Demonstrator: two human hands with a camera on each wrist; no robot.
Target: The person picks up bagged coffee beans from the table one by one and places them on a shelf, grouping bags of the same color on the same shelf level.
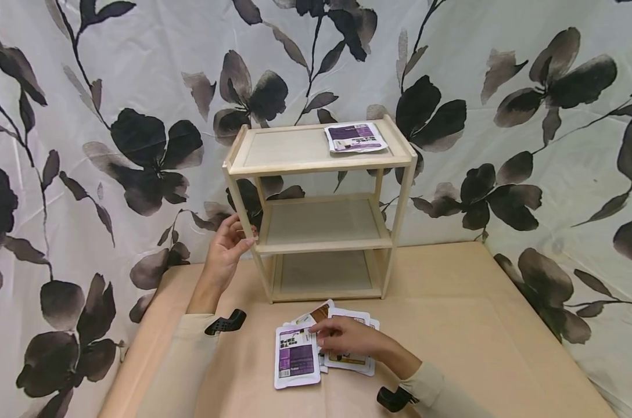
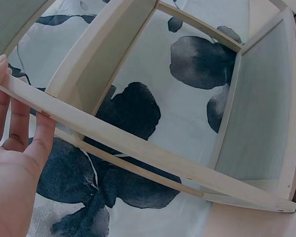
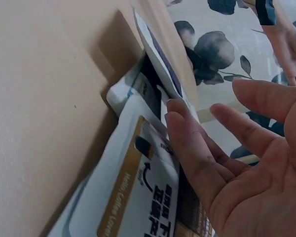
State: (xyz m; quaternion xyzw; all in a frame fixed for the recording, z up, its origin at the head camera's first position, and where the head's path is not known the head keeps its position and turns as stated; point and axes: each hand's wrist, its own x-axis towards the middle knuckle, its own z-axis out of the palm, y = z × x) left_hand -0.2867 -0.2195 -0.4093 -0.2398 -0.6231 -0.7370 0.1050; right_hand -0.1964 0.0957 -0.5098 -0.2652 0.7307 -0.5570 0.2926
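Observation:
My left hand (image 1: 223, 255) holds the left front post of a three-tier wooden shelf (image 1: 326, 220). In the left wrist view the thumb lies on one side of the post (image 2: 113, 131) and the fingers on the other. Several flat pouches lie overlapping in front of the shelf. My right hand (image 1: 349, 338) is over them, its fingertips at the edge of a purple-and-white pouch (image 1: 297, 355). In the right wrist view its fingers are loosely bent, the thumb apart. Beside it lies a white coffee pouch (image 3: 133, 182) with a gold-brown strip. The lower pouches are partly hidden.
A purple-and-white pouch (image 1: 355, 137) lies on the right side of the shelf's top tier. Behind the shelf hangs a white cloth with dark flowers (image 1: 156, 168). A tan sheet covers the table (image 1: 467, 331). Black wrist devices (image 1: 394, 399) are worn on both arms.

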